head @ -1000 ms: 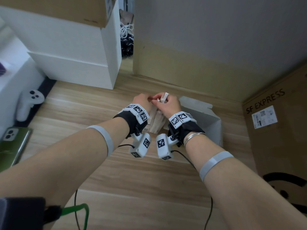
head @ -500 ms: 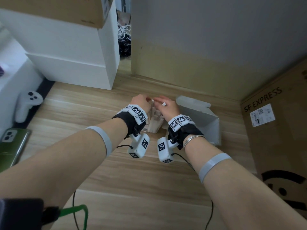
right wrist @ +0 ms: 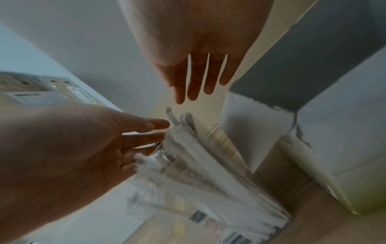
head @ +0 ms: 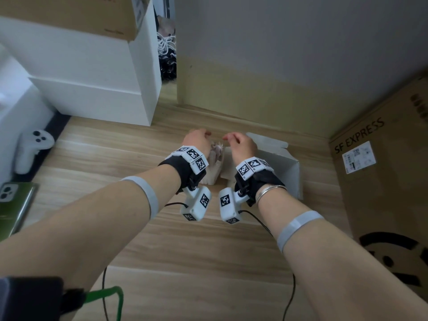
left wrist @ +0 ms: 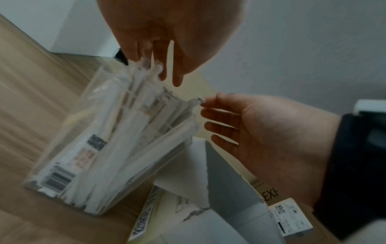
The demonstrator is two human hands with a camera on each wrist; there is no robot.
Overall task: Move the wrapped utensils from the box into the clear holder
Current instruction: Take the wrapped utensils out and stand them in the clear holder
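Observation:
A clear holder (left wrist: 62, 158) packed with several white wrapped utensils (left wrist: 133, 132) stands upright on the wooden floor, just left of the open white box (head: 281, 166). My left hand (left wrist: 167, 69) hangs over the holder's left side, its straight fingers touching the wrapper tops. To the right of those tops, my right hand (right wrist: 196, 82) hovers with straight, spread fingers and holds nothing. In the head view the left hand (head: 199, 141) and the right hand (head: 239, 142) sit side by side above the utensils (head: 216, 150), which they partly hide.
A large SF Express cardboard box (head: 379, 181) stands at the right. White cabinets (head: 97, 89) rise at the back left. A white game controller (head: 32, 147) and a phone (head: 9, 193) lie at the far left. Cables trail along the floor below my wrists.
A second ago my right hand pinched a wrapped utensil above the holder. It has since let go, and both hands have drawn slightly apart with fingers straightened.

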